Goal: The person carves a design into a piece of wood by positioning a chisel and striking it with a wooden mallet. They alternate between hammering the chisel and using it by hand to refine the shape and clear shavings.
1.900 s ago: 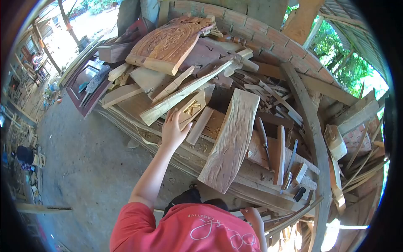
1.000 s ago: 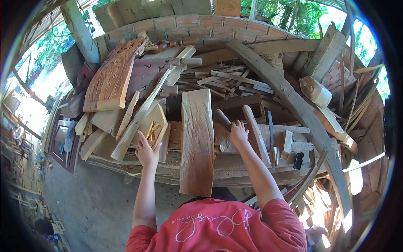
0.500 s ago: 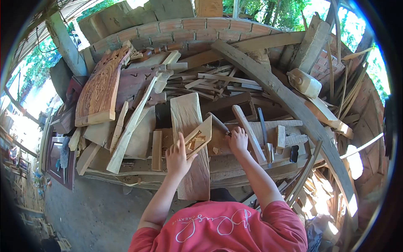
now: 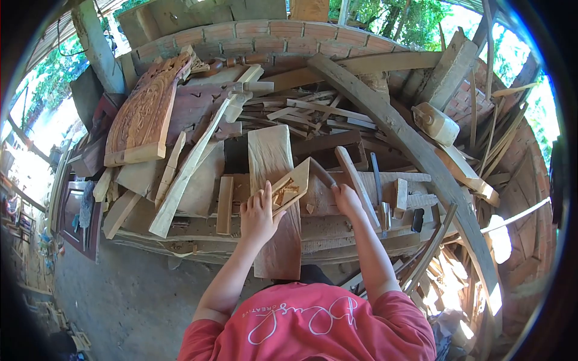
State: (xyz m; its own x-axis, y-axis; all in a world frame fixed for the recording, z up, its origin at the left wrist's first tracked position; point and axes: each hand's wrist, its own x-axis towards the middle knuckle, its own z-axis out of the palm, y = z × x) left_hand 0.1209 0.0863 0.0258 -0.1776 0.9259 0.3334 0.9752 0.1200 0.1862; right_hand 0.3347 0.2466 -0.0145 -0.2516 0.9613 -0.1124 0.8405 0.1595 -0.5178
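Observation:
A short, pale wood block [image 4: 298,182] with a slanted end and a hollow holding wood chips lies over a wide plank [image 4: 270,150]. My left hand [image 4: 259,213] grips its near left side, thumb along the lower edge and a finger pointing up. My right hand [image 4: 348,201] is closed around the near end of a dark, rod-like tool [image 4: 323,173], whose far end reaches the block's upper right corner. The tool's kind does not show. Just right of that hand lies a narrow wood strip [image 4: 356,183].
A long metal tool [image 4: 376,174], a small wood block [image 4: 400,194] and a black object [image 4: 417,220] lie to the right. A carved panel [image 4: 147,114] leans at the left. Scrap sticks [image 4: 313,113] and a heavy beam [image 4: 391,120] fill the back. A plastic jug [image 4: 436,123] sits at the right.
The view has shifted slightly. My right hand and the dark tool have moved a little to the right, and my left hand still grips the block.

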